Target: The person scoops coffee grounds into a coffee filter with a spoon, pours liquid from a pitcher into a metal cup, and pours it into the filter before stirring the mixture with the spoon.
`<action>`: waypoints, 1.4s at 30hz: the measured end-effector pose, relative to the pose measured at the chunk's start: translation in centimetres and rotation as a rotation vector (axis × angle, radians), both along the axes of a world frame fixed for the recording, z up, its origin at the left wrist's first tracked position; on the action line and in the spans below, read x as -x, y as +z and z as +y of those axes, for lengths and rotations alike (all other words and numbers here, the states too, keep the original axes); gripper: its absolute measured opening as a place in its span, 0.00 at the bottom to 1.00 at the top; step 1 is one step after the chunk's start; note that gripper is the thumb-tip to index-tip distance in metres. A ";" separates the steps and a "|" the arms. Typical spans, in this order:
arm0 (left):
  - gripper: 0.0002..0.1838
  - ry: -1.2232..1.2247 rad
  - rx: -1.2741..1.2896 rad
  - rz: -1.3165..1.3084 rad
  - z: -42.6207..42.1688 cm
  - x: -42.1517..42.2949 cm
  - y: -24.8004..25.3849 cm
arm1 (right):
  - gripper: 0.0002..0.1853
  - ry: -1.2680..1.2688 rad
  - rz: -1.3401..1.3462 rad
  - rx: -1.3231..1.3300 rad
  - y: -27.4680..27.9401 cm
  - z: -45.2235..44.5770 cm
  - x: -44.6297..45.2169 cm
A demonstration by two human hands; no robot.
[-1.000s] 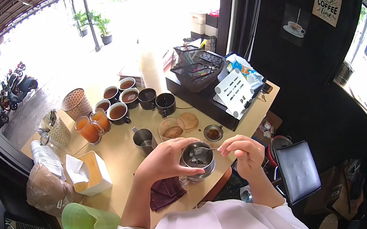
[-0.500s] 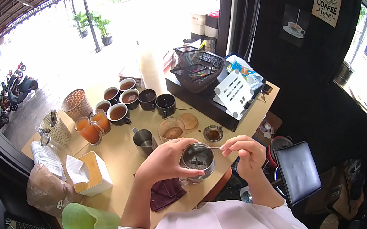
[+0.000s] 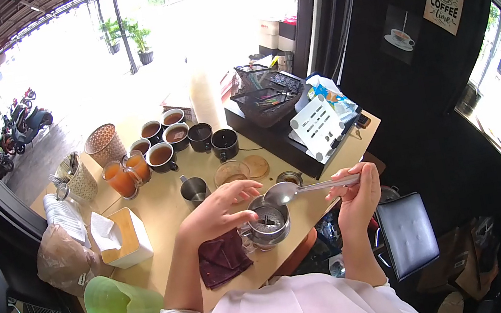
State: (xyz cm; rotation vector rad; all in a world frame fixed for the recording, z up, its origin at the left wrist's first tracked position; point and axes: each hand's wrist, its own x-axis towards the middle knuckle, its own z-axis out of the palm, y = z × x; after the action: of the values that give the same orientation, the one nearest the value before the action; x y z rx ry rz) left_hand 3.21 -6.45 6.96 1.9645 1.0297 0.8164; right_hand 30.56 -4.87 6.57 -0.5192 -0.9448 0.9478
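Note:
My right hand (image 3: 358, 195) grips the handle of a metal spoon (image 3: 282, 193), its bowl held above a metal coffee dripper (image 3: 268, 218). Inside the dripper a grey metal insert shows. It seems to sit on a clear glass cup, mostly hidden below it. My left hand (image 3: 223, 209) is open at the dripper's left side, fingers apart; whether it touches the rim I cannot tell. Just beyond are a clear jar of brown powder (image 3: 231, 173), a round wooden lid (image 3: 257, 166), a steel pitcher (image 3: 194, 191) and a small metal dish (image 3: 291, 179) with brown contents.
A maroon cloth (image 3: 224, 262) lies left of the dripper. Several dark cups (image 3: 162, 158) stand farther back beside orange drinks in glass mugs (image 3: 120, 179). To the left are a tissue box (image 3: 135, 242) and a green pitcher (image 3: 119, 304); a black cash drawer (image 3: 270, 136) stands back right.
My right hand has moved right and up, lifting the spoon from inside the dripper to above it. My left hand has let go of the dripper's rim and moved slightly left, fingers spread.

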 end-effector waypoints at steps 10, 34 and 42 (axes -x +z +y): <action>0.32 -0.026 0.016 -0.057 -0.1 0.4 -0.1 | 0.18 0.169 -0.196 -0.087 -1.4 -0.1 1.2; 0.35 -0.075 -0.035 0.061 -0.6 -0.4 0.8 | 0.15 0.317 -0.421 -0.015 -0.7 1.4 0.8; 0.36 -0.079 0.036 0.075 -0.5 -0.5 1.1 | 0.28 -0.420 -0.595 -0.658 9.4 -0.5 -4.2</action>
State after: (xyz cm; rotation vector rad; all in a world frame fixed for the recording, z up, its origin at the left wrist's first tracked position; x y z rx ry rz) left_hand 3.75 -6.92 8.03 2.0049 0.9969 0.6812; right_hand 34.74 -5.41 15.94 -0.4069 -1.5266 0.0589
